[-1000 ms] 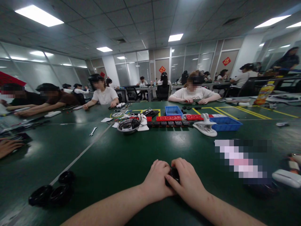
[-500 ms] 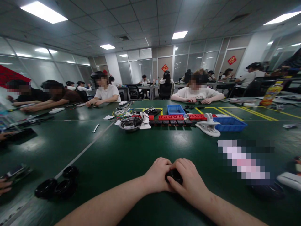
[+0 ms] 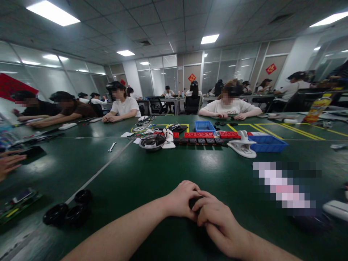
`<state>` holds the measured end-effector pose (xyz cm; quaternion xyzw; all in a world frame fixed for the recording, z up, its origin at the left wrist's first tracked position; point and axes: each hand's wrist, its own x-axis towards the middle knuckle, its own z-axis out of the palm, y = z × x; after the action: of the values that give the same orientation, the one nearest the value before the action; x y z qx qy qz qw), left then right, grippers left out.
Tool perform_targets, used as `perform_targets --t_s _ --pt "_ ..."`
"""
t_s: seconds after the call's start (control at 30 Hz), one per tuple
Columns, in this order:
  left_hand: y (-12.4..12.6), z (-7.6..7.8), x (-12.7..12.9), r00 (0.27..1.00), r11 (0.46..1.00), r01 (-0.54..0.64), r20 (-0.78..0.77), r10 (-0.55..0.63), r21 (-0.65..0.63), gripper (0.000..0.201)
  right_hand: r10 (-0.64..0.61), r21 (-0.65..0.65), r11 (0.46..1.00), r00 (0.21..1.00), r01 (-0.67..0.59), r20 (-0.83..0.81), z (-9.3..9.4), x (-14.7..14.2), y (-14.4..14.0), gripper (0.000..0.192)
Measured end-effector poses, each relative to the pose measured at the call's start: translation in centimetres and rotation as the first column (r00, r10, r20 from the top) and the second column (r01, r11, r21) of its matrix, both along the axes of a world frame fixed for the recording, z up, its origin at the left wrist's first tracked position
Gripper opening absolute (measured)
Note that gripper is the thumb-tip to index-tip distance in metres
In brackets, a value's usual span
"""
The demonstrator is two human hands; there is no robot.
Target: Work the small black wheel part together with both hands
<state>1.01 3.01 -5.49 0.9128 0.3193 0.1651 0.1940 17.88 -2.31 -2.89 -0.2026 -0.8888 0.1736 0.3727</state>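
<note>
My left hand [image 3: 179, 200] is closed around a black rounded object [image 3: 194, 203], low over the green table [image 3: 152, 170]. Only a small dark part of it shows between the hands, so its exact kind cannot be made out. My right hand [image 3: 220, 220] presses against the same object from the right, fingers bent together over its near side and touching the left hand. Off to the left lie three glossy black rings [image 3: 55, 214] in a loose cluster.
Across the table run red and black socket strips [image 3: 199, 135], a bowl of cables [image 3: 151, 142], a white clamp [image 3: 243, 145] and a blue tray [image 3: 269, 145]. A wrench [image 3: 111, 147] lies left. A co-worker's hand [image 3: 11, 163] is above a circuit board [image 3: 20, 206] at the left edge.
My right hand has shifted its grip, its fingers now curled lower across the black object, covering more of it. At the left edge, the co-worker's hand has come off the circuit board.
</note>
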Motion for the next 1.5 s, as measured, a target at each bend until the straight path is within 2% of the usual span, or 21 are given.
perform_targets --t_s 0.1,0.17,0.33,0.47,0.63,0.93,1.1,1.27,1.33,1.5 --pt "-0.2 0.0 0.1 1.000 1.000 0.004 -0.001 -0.004 0.024 0.047 -0.052 0.034 0.998 0.999 0.052 0.002 -0.1 0.1 0.1 0.022" --pt "-0.5 0.1 0.3 1.000 0.999 -0.019 0.012 0.018 0.032 0.057 -0.151 0.055 0.987 0.988 0.150 0.020 -0.5 0.1 0.5 0.024" --pt "-1.6 0.4 1.1 0.989 0.988 -0.149 0.018 0.149 0.025 0.067 -0.392 -0.052 0.914 0.910 0.401 0.137 -1.5 -0.4 1.5 0.024" --pt "-2.0 0.5 1.4 0.984 0.983 -0.179 0.022 0.179 0.036 0.056 -0.445 -0.101 0.875 0.869 0.473 0.219 -1.7 -0.7 1.7 0.019" --pt "-1.7 0.4 1.3 0.986 0.986 -0.164 0.026 0.163 0.024 0.048 -0.457 -0.126 0.862 0.860 0.492 0.228 -1.5 -0.7 1.6 0.015" --pt "-1.6 0.0 1.5 0.972 0.971 -0.235 0.021 0.234 0.042 0.044 -0.455 -0.150 0.858 0.863 0.491 0.220 -1.8 -0.6 1.9 0.015" --pt "-1.3 0.1 1.2 0.978 0.978 -0.207 0.010 0.207 0.007 0.043 -0.427 -0.161 0.874 0.883 0.458 0.194 -1.6 -0.6 1.8 0.013" --pt "-0.5 0.2 0.6 0.998 0.997 -0.059 0.024 0.061 -0.056 0.044 -0.274 -0.112 0.953 0.958 0.282 0.080 -1.1 -0.3 1.3 0.023" --pt "-0.2 0.2 0.4 1.000 0.997 -0.025 0.016 0.026 -0.066 0.040 -0.190 -0.059 0.980 0.982 0.191 0.027 -0.9 -0.2 1.1 0.021" --pt "0.0 0.4 0.4 0.999 0.997 0.035 -0.014 -0.036 -0.071 0.038 -0.011 0.020 1.000 1.000 0.011 0.018 -0.4 -0.3 0.5 0.021"
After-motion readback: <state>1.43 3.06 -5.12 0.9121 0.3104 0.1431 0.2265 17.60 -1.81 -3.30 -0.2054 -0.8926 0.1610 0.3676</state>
